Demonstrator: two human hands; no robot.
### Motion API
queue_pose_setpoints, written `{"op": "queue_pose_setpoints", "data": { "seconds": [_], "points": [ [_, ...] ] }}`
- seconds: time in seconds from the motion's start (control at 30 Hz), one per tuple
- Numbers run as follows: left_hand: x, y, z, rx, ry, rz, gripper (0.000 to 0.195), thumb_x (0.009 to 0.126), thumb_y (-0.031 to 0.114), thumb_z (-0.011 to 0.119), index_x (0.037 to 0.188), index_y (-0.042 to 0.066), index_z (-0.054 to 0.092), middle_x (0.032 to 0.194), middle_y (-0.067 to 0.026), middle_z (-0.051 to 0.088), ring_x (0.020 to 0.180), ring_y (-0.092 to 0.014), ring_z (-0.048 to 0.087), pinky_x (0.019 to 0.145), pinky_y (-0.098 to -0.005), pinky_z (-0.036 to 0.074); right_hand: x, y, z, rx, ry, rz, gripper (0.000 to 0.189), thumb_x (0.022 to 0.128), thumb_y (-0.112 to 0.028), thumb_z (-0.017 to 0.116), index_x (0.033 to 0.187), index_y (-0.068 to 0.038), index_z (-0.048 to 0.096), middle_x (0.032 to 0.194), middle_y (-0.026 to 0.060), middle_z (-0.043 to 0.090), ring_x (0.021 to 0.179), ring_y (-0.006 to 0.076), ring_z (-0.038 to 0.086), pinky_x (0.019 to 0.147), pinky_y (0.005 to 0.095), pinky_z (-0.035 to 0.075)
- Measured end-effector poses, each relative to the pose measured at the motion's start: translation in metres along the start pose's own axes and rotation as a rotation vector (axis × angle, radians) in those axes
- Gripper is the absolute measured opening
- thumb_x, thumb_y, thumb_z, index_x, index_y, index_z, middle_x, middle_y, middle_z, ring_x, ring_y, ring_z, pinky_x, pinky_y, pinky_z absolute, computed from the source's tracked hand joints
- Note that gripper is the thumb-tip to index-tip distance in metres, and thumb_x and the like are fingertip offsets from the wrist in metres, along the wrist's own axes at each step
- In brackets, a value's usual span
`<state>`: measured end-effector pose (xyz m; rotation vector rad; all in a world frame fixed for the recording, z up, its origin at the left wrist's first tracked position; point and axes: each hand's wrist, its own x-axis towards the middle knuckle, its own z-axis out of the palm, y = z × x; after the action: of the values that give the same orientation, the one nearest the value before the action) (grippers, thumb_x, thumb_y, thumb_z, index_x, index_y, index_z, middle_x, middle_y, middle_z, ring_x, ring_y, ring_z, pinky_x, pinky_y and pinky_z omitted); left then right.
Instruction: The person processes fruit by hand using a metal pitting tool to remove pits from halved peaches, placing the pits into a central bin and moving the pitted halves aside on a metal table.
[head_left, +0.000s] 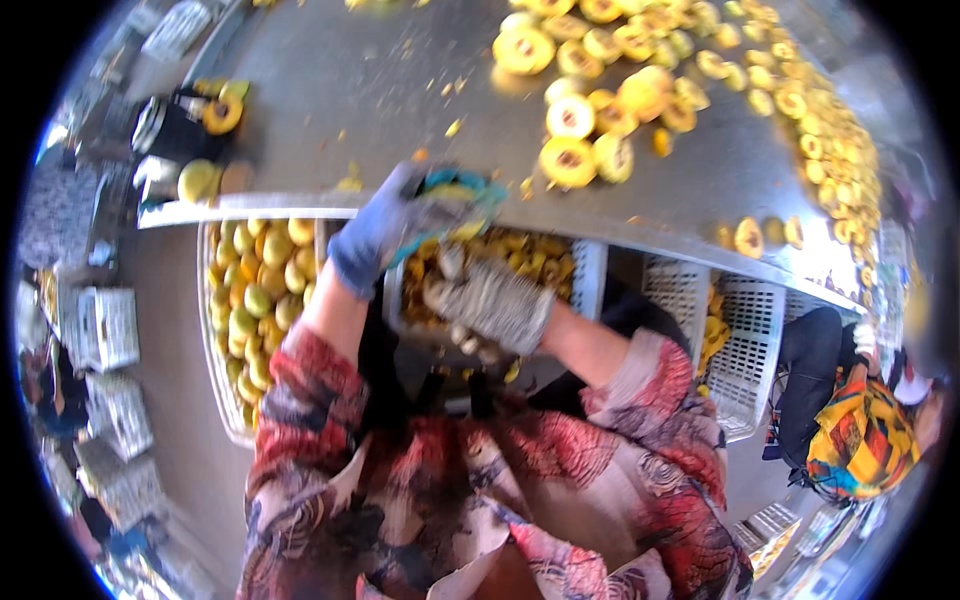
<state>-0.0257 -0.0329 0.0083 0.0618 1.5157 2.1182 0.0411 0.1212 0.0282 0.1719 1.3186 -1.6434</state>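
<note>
My left hand (420, 214), in a blue-grey glove with teal fingers, is curled around yellow-green fruit at the steel table's near edge; blur hides its exact grip. Lower and to the right, my right hand (491, 300) wears a grey-white knit glove, its fingers bent above a crate (590, 277) of yellow fruit scraps. Whether it holds anything cannot be told. Halved yellow fruits with brown centres (568, 160) lie cut side up on the steel table (337, 150), beyond my hands.
A crate of whole yellow-green fruits (259, 300) stands at the left. More white crates (742, 352) stand under the table at the right, near a seated co-worker (859, 435). A black container (176, 127) and a whole fruit (199, 181) are at the table's left end.
</note>
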Motion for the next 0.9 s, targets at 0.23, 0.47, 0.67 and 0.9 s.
{"op": "queue_pose_setpoints", "data": {
  "seconds": [0.23, 0.47, 0.67, 0.9],
  "points": [
    [-0.001, 0.003, -0.002, 0.224, -0.146, 0.212, 0.041, 0.07, 0.008, 0.066, 0.109, -0.001, 0.053, 0.103, -0.0084, 0.057, 0.095, -0.017, 0.054, 0.085, -0.0283, 0.042, 0.008, 0.013, -0.007, 0.045, -0.092, -0.14, 0.019, 0.079, -0.018, 0.062, 0.086, -0.005, 0.049, 0.062, 0.0023, 0.052, 0.044, 0.0109, 0.05, 0.036, 0.0236, 0.041],
    [0.0, -0.006, -0.003, 0.333, -0.236, 0.425, 0.034, 0.074, 0.012, 0.063, 0.105, -0.001, 0.055, 0.104, -0.0075, 0.056, 0.093, -0.016, 0.054, 0.083, -0.0277, 0.043, -0.008, 0.014, -0.013, 0.591, -0.511, -0.114, 0.024, 0.078, -0.016, 0.061, 0.094, -0.007, 0.046, 0.069, 0.003, 0.049, 0.049, 0.0113, 0.05, 0.038, 0.0229, 0.042],
    [-0.012, 0.008, 0.016, -0.005, -0.269, 0.296, 0.03, 0.075, 0.013, 0.063, 0.101, 0.0, 0.057, 0.101, -0.0097, 0.056, 0.095, -0.02, 0.053, 0.083, -0.0305, 0.042, -0.012, 0.012, -0.012, 0.863, -0.759, -0.034, 0.032, 0.074, -0.021, 0.066, 0.094, -0.007, 0.046, 0.067, 0.0014, 0.045, 0.046, 0.0091, 0.043, 0.038, 0.0214, 0.037],
    [0.001, -0.001, 0.009, 0.193, -0.108, 0.489, 0.029, 0.079, 0.017, 0.059, 0.103, 0.0, 0.058, 0.104, -0.0108, 0.056, 0.095, -0.027, 0.053, 0.083, -0.0346, 0.042, -0.015, -0.009, 0.0, 0.44, -0.289, -0.176, 0.027, 0.075, -0.024, 0.065, 0.085, -0.01, 0.044, 0.063, -0.0007, 0.044, 0.037, 0.0071, 0.038, 0.03, 0.02, 0.032]
  ]
}}
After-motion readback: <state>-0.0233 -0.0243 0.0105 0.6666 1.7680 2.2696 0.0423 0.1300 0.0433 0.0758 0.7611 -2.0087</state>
